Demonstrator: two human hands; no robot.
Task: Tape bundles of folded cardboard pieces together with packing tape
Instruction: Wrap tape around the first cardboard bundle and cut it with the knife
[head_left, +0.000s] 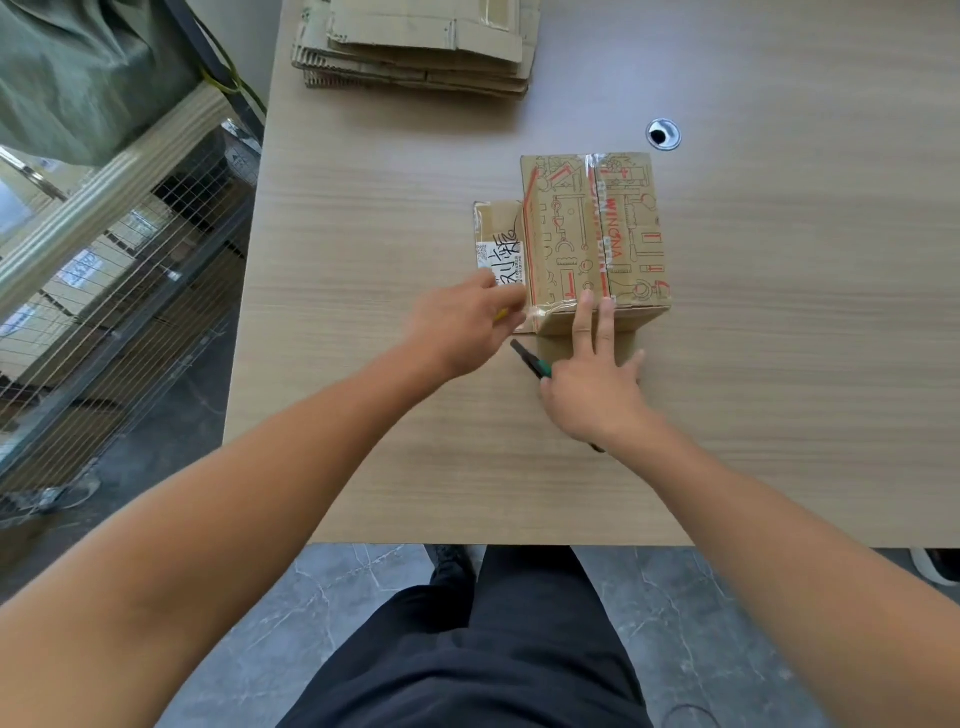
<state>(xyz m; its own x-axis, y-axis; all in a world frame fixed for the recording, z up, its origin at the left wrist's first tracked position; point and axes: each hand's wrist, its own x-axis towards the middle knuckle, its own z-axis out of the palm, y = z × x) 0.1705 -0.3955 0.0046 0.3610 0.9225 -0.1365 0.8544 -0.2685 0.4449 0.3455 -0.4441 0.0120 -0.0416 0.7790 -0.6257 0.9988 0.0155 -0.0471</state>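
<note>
Cardboard bundle, one, red-printed, flat mid-table; clear tape across top. Second stack of folded cardboard at far edge, well apart. Two bare hands: left hand at bundle's near-left corner, fingers curled, grip contents not discernible. Right hand fingers spread, pressing bundle's near edge. One dark tool under right hand. One cable grommet.
</note>
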